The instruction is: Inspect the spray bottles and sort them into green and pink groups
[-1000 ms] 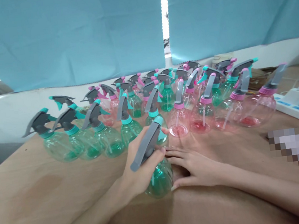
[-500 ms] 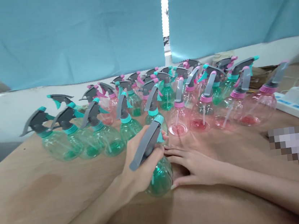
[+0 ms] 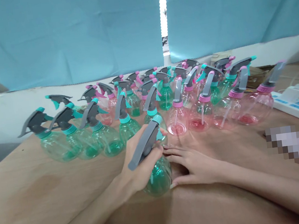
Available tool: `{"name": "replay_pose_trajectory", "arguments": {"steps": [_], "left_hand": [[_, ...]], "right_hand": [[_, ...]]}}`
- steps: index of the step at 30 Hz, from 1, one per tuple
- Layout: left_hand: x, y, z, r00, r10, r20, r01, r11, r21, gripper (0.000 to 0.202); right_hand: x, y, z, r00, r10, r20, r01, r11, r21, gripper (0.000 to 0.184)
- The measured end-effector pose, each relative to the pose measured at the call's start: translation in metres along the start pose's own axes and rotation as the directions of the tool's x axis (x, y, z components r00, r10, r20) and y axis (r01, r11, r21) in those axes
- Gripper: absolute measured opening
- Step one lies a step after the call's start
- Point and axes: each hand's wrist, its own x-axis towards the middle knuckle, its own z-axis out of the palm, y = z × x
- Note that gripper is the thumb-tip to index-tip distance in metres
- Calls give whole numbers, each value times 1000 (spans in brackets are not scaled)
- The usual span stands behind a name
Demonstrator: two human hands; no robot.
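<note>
My left hand (image 3: 140, 156) is wrapped round the neck of a green spray bottle (image 3: 159, 178), under its grey and turquoise spray head. The bottle stands on the wooden table, tilted slightly, its nozzle pointing away from me. To its right lies my right hand (image 3: 191, 163), fingers and thumb apart, the tips at the bottle's side; I cannot tell whether they press on it. Just beyond stands a row of green spray bottles (image 3: 110, 138) on the left and pink spray bottles (image 3: 176, 119) on the right. My left hand partly hides the nearest green ones.
More pink and green spray bottles crowd behind the front row. At the right sits a white power strip (image 3: 296, 105) with a plugged-in charger (image 3: 295, 91) and cable. A pixelated patch covers something at the right edge. Blue cloth (image 3: 74, 34) hangs at the back.
The whole view has shifted very slightly. Both hands and the held spray bottle keep practically the same positions.
</note>
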Motion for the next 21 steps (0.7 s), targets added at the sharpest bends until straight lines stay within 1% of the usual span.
{"name": "replay_pose_trajectory", "arguments": {"steps": [4,8,16,21], "left_hand": [[0,3,2,999,-21,-28,22,999,24,30],[0,5,3,999,-31,-20,31,999,14,40],[1,4,4,999,4,-41,-3,999,40,33],[1,6,3,999,20,-42,-18,999,42,32]], "right_hand": [[0,0,0,1000,1,-7,-1,1000,4,75],[0,0,0,1000,7,5,-7,1000,-9,76],[0,1,-2,1000,-5,9,5,1000,-17,79],[-1,1,-1,1000,-10,-8,10,1000,2,75]]}}
